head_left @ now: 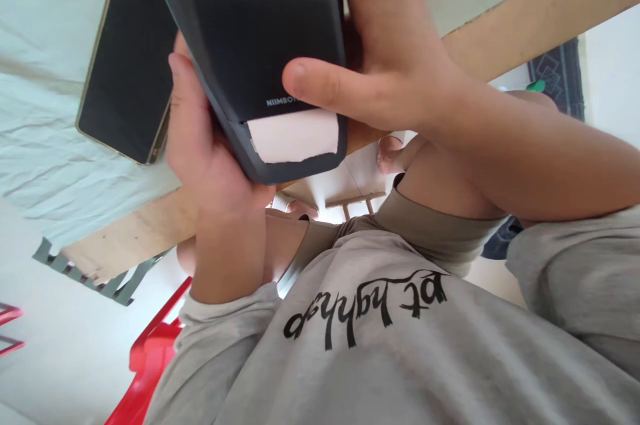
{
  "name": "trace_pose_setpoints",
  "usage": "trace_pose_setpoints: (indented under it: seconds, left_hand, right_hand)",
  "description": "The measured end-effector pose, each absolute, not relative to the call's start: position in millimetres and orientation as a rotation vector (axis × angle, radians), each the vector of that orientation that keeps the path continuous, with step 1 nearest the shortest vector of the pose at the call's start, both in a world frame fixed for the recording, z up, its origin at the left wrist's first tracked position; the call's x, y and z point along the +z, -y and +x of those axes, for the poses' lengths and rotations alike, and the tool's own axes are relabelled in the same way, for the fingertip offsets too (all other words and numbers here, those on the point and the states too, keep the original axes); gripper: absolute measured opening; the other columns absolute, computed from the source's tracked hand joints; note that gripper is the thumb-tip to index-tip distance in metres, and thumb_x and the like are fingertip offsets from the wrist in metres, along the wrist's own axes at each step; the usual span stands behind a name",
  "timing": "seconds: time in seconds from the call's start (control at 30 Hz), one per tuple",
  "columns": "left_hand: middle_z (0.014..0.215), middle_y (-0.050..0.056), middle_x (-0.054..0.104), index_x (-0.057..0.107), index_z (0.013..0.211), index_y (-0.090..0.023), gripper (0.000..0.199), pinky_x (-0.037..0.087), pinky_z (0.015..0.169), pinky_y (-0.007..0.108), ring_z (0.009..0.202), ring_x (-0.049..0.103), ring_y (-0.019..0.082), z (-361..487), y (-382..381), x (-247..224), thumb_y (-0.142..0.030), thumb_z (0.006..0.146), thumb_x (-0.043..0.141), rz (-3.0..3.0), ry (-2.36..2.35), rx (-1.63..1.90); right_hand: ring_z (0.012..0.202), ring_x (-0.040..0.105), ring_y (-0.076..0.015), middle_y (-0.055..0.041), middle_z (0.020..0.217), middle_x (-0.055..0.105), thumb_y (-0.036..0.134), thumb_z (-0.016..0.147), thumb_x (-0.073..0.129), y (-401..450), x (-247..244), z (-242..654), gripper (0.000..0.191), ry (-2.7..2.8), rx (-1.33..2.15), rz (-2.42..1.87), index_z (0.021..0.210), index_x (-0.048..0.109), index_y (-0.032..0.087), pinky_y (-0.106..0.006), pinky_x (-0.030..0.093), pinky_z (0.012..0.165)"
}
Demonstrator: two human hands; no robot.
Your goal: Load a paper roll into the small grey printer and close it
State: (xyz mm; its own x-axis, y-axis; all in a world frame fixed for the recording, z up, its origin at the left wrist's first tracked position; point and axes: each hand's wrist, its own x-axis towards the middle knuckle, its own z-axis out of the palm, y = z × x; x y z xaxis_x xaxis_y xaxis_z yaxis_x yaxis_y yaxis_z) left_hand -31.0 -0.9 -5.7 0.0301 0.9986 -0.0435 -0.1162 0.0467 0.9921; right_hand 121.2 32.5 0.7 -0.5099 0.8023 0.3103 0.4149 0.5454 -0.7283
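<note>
A black label printer (260, 45) marked with NIIMBOT lettering is held up in both hands, close to the camera. A pale paper strip (295, 137) with a ragged edge shows at its near end. My left hand (200, 138) is closed around the left side and underside, its fingers mostly hidden behind the printer. On the right side, my right hand (385, 58) grips the body, with the thumb lying across the top beside the lettering; the other fingers are largely out of sight. A dark-screened phone (127, 58) lies left of the printer.
A pale, wrinkled cover (40, 98) lies over the table, which has a bare wooden edge (135, 228). Below left is a red plastic chair (153, 352). A dark patterned cloth (560, 82) is at the right. My legs are under the table edge.
</note>
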Motion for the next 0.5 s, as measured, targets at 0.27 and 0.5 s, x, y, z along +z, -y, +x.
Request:
trace_pose_setpoints:
  seconds: [0.27,0.5]
  left_hand:
    - [0.087,0.000,0.057,0.054,0.091,-0.013,0.035,0.032,0.118,0.041,0.091,0.062,0.008,-33.3,2.6,-16.6,-0.033,0.090,0.026,0.693,-0.805,1.361]
    - [0.090,-0.001,0.058,0.053,0.088,-0.011,0.026,0.035,0.115,0.043,0.086,0.063,0.009,-39.0,-0.8,-22.4,-0.026,0.087,0.033,0.677,-0.833,1.338]
  right_hand:
    - [0.118,0.042,0.0001,-0.0021,0.124,0.043,0.057,0.078,0.014,-33.8,4.6,132.8,0.080,2.403,0.541,-1.064,0.131,0.034,0.001,-0.011,0.030,0.104]
    - [0.127,0.035,-0.0011,-0.0089,0.135,0.035,0.064,0.072,0.025,-35.0,4.9,131.4,0.093,2.416,0.745,-0.909,0.133,0.022,-0.005,-0.010,0.027,0.108]
